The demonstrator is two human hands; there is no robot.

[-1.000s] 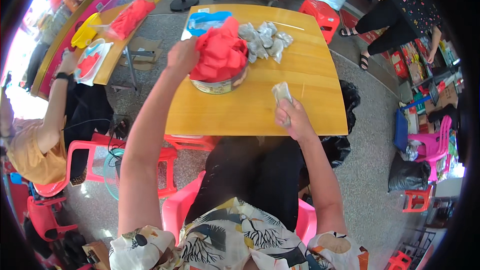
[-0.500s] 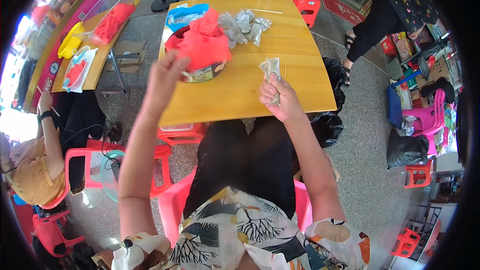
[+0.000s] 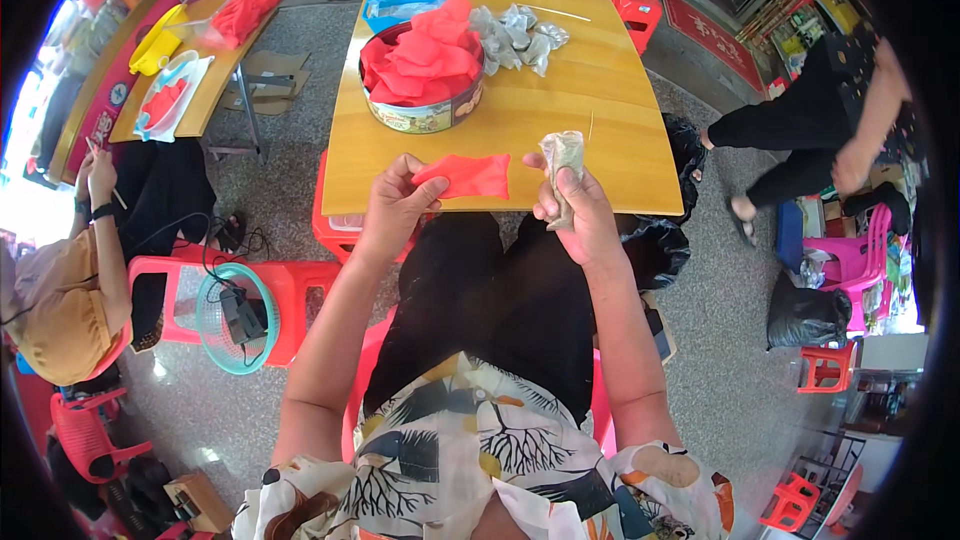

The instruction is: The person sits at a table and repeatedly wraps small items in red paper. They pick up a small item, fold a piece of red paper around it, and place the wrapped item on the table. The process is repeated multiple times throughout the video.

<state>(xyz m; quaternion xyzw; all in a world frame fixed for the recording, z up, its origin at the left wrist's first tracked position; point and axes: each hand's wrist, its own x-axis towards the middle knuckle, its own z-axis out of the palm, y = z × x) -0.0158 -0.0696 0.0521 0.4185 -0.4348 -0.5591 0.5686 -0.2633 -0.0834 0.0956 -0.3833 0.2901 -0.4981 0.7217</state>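
Note:
My left hand (image 3: pixel 398 202) pinches a small flat piece of red fabric (image 3: pixel 476 177), perhaps a pouch, above the table's near edge. Just right of it, my right hand (image 3: pixel 583 212) grips a small clear plastic packet (image 3: pixel 563 150) with greyish-brown contents, its top end standing up from the fist. The fabric and the packet are close but apart. Beyond my left hand stands a round printed tin (image 3: pixel 428 120), heaped with red fabric pieces (image 3: pixel 425 55). Several similar plastic packets (image 3: pixel 517 38) lie to the right of the tin.
On the wooden table (image 3: pixel 600 90) are a blue tray (image 3: pixel 405 6) and a thin stick (image 3: pixel 555 13). Black plastic bags (image 3: pixel 655 250) sit by its right side. A seated person (image 3: pixel 65 305) works at the left. Another person (image 3: pixel 840 120) walks at the right.
My left hand has come away from the tin toward me and now holds a piece of red fabric. My right hand keeps the packet. The person at right has moved farther right.

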